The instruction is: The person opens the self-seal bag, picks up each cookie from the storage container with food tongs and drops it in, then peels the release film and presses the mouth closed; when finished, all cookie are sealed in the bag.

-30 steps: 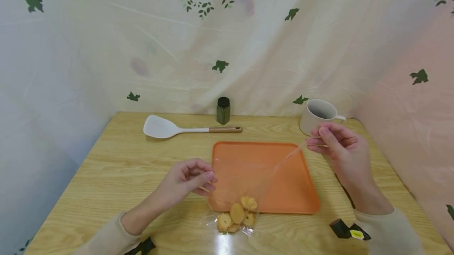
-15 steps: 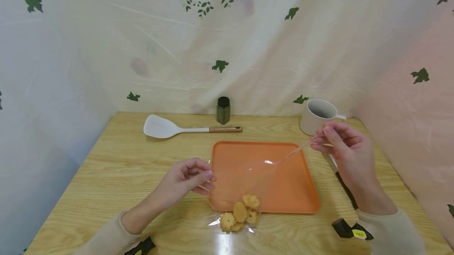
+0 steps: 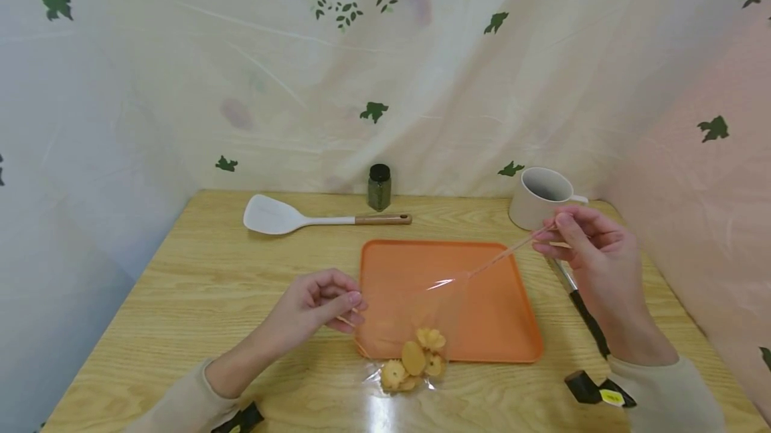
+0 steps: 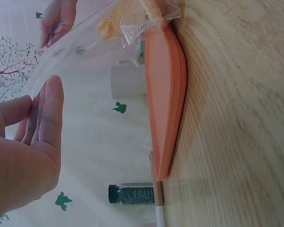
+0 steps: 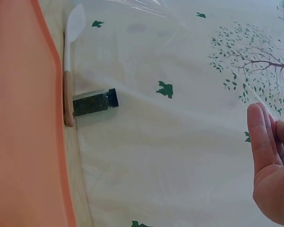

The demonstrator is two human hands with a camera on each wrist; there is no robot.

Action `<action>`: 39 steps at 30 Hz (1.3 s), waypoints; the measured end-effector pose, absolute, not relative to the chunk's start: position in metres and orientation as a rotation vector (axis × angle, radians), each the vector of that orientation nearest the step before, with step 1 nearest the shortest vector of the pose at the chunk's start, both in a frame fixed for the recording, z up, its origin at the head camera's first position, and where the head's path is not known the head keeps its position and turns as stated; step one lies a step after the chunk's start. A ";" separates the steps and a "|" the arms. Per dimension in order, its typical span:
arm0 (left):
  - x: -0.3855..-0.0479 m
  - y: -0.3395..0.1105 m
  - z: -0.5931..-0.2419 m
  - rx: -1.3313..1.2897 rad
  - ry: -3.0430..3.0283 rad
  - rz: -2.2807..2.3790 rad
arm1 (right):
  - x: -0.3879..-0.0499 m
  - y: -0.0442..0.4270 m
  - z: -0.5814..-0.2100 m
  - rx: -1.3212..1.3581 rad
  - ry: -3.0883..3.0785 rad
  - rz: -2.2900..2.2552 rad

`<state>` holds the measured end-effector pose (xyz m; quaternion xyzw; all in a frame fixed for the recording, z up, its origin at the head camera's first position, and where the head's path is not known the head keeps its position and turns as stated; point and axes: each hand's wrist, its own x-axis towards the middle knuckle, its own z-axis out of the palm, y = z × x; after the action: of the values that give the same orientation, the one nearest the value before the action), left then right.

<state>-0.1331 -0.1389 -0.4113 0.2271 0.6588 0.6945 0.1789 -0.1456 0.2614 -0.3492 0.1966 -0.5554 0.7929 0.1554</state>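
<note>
A clear plastic bag (image 3: 442, 306) hangs between the two hands, with several yellow cookies (image 3: 412, 358) gathered in its bottom. My left hand (image 3: 325, 302) pinches one upper edge of the bag between thumb and fingers, as the left wrist view also shows. My right hand (image 3: 593, 252) pinches the far end of a thin, drawn-out clear strip (image 3: 502, 254) that runs down to the bag's other upper side. In the left wrist view the bag's bottom (image 4: 132, 21) appears raised over the orange tray (image 3: 446, 259). The see-through film makes its exact outline hard to tell.
Behind the tray lie a white spatula (image 3: 325, 221) with a wooden handle and a black-capped jar of green herbs (image 3: 379, 189). A light mug (image 3: 536, 202) stands at the back right. A dark-handled utensil (image 3: 587, 319) lies partly under the right hand.
My right hand has shifted slightly right, drawing the strip and the bag with its cookies a little that way. The left hand stays nearly still.
</note>
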 end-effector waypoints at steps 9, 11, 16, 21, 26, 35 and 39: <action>-0.133 -0.143 -0.412 0.595 1.924 1.934 | -0.144 0.273 -0.344 0.528 -1.462 2.306; -0.133 -0.144 -0.412 0.571 1.938 1.929 | -0.142 0.277 -0.341 0.510 -1.488 2.295; -0.134 -0.145 -0.411 0.548 1.946 1.927 | -0.142 0.291 -0.340 0.579 -1.454 2.408; -0.133 -0.145 -0.412 0.544 1.971 1.919 | -0.141 0.311 -0.341 0.689 -1.627 2.423; -0.133 -0.146 -0.412 0.552 1.999 1.904 | -0.141 0.329 -0.347 0.769 -1.904 2.319; -0.134 -0.146 -0.412 0.583 2.023 1.888 | -0.147 0.353 -0.370 0.699 -2.327 2.193; -0.133 -0.146 -0.412 0.591 2.018 1.889 | -0.151 0.361 -0.383 0.583 -2.508 2.040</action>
<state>-0.1335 -0.1462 -0.4124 0.2063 0.7051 0.6601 0.1568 -0.1511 0.3606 -0.3833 0.1770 -0.7615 0.6194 -0.0717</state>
